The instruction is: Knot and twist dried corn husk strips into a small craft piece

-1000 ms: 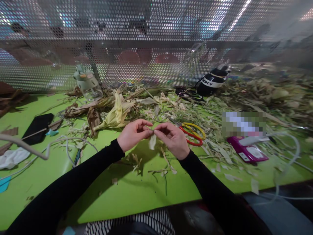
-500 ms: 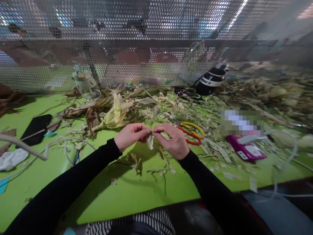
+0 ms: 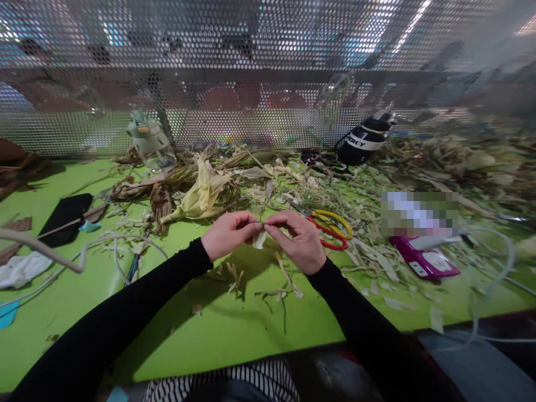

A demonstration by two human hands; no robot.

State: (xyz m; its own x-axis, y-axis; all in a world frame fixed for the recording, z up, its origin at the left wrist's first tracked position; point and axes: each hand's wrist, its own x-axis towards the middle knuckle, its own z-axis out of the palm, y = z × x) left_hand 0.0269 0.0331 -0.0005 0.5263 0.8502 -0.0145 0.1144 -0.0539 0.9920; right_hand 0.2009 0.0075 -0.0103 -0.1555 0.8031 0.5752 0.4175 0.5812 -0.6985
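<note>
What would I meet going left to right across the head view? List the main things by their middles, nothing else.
Phone, clear bottle, yellow husk, left hand, pale scrap, right hand, scissors, black bottle, purple device.

Husk scrap (image 3: pixel 259 240) creamy white; scissors (image 3: pixel 313 216) red-and-yellow; table (image 3: pixel 234 335) lime-green.
</note>
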